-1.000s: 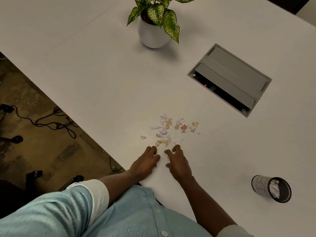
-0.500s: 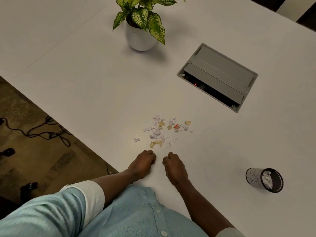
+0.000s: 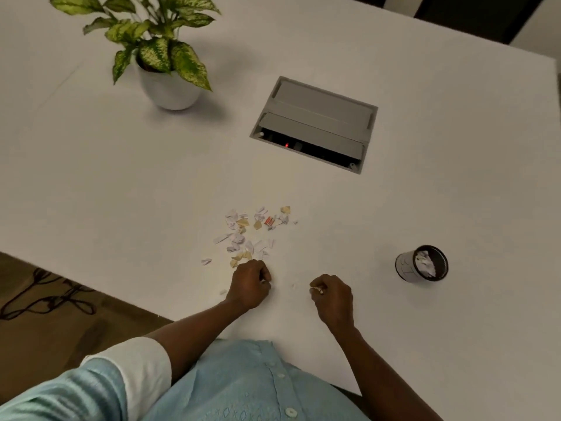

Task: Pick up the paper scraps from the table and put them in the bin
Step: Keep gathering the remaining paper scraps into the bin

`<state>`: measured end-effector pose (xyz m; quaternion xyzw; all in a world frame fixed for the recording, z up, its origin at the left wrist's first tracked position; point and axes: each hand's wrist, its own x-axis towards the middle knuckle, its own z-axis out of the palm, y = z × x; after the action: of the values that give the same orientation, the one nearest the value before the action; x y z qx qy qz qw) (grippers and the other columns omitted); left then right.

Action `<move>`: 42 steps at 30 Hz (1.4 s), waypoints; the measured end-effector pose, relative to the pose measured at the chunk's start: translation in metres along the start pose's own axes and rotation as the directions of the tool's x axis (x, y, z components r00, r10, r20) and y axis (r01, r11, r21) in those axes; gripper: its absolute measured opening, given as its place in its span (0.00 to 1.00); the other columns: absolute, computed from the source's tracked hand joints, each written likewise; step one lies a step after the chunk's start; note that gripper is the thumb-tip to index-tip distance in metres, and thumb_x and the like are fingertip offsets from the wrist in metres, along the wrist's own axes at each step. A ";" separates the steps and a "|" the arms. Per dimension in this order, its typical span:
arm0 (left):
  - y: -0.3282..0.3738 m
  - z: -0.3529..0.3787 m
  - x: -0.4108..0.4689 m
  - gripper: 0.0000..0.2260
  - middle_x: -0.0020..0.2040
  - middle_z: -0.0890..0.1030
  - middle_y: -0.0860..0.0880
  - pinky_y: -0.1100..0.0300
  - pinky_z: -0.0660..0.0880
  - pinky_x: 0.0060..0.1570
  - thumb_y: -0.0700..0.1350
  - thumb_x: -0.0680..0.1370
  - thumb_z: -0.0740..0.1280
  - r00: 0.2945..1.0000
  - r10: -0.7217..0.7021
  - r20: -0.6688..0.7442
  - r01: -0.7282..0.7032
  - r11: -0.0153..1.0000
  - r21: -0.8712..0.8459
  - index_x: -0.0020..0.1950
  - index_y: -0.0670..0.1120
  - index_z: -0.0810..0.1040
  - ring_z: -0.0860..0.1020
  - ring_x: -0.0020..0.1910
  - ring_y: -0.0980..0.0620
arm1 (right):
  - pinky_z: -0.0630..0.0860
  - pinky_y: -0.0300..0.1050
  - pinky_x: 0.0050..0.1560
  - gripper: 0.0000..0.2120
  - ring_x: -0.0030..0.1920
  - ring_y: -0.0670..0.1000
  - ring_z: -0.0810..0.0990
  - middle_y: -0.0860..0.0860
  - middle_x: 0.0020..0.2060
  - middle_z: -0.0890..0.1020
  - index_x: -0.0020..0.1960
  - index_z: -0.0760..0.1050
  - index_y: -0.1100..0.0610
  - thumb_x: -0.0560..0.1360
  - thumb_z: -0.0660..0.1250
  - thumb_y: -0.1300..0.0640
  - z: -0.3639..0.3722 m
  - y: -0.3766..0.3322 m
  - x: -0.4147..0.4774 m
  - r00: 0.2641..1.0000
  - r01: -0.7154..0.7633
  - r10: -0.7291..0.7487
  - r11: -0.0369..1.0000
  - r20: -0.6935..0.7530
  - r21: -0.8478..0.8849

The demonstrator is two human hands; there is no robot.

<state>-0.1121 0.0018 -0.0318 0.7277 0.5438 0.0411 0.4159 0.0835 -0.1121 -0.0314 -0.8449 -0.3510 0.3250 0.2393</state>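
Observation:
Several white, tan and red paper scraps (image 3: pixel 252 235) lie scattered on the white table (image 3: pixel 121 177). My left hand (image 3: pixel 250 284) rests fisted at the near edge of the pile, with a bit of white paper showing between its fingers. My right hand (image 3: pixel 332 294) is curled to the right of it, pinching a small tan scrap. Two loose white bits lie near the hands, one (image 3: pixel 223 291) left of my left hand, one (image 3: pixel 294 286) between the hands. The small dark bin (image 3: pixel 422 264) stands to the right, with crumpled paper inside.
A potted plant (image 3: pixel 165 71) in a white pot stands at the back left. A grey cable box (image 3: pixel 314 123) is set into the table behind the scraps. The table's near edge runs diagonally on the left, with cables (image 3: pixel 45 299) on the floor below.
Both hands closed from flat to fists at the pile's near edge. My right hand then moved to the right, away from my left hand, holding a scrap.

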 end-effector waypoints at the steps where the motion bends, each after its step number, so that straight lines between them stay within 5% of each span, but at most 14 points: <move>1: 0.011 0.004 0.003 0.06 0.43 0.84 0.48 0.62 0.71 0.41 0.32 0.70 0.71 1.000 0.022 0.008 -0.022 1.000 -0.002 0.43 0.41 0.82 0.78 0.42 0.51 | 0.82 0.52 0.48 0.07 0.41 0.49 0.83 0.49 0.40 0.83 0.43 0.83 0.52 0.71 0.75 0.64 -0.008 0.005 -0.001 0.999 -0.026 0.027 0.999 -0.040 0.026; 13: 0.190 0.075 0.048 0.06 0.41 0.83 0.50 0.60 0.74 0.39 0.39 0.70 0.77 0.935 0.338 0.110 -0.336 0.941 -0.044 0.41 0.46 0.82 0.80 0.39 0.51 | 0.85 0.55 0.48 0.06 0.39 0.51 0.86 0.51 0.38 0.86 0.44 0.84 0.56 0.72 0.77 0.66 -0.142 0.043 0.019 0.882 -0.095 0.253 0.921 -0.397 0.377; 23: 0.300 0.126 0.075 0.06 0.43 0.85 0.47 0.54 0.78 0.43 0.33 0.68 0.71 0.845 0.501 0.185 -0.513 0.859 0.016 0.41 0.43 0.83 0.80 0.42 0.48 | 0.82 0.50 0.49 0.06 0.47 0.57 0.84 0.57 0.47 0.86 0.49 0.84 0.59 0.72 0.76 0.63 -0.215 0.067 0.039 0.810 -0.129 0.192 0.980 -0.554 0.150; 32: 0.340 0.157 0.092 0.07 0.49 0.83 0.45 0.54 0.77 0.48 0.32 0.73 0.69 0.807 0.490 0.329 -0.552 0.823 0.130 0.47 0.42 0.83 0.80 0.48 0.45 | 0.73 0.42 0.47 0.06 0.50 0.55 0.83 0.54 0.49 0.85 0.49 0.83 0.56 0.75 0.71 0.63 -0.230 0.085 0.060 0.846 -0.175 0.190 0.982 -0.498 0.076; 42: 0.329 0.156 0.095 0.09 0.55 0.82 0.49 0.48 0.80 0.51 0.42 0.75 0.70 0.778 0.534 0.331 -0.590 0.802 0.095 0.55 0.46 0.81 0.80 0.54 0.47 | 0.80 0.50 0.46 0.13 0.51 0.58 0.82 0.53 0.51 0.84 0.56 0.79 0.54 0.76 0.64 0.65 -0.226 0.088 0.070 0.846 -0.220 0.179 0.975 -0.503 -0.022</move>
<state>0.2558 -0.0275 0.0432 0.8919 0.2354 0.0044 0.3862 0.3222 -0.1555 0.0392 -0.9407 -0.2003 0.1053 0.2530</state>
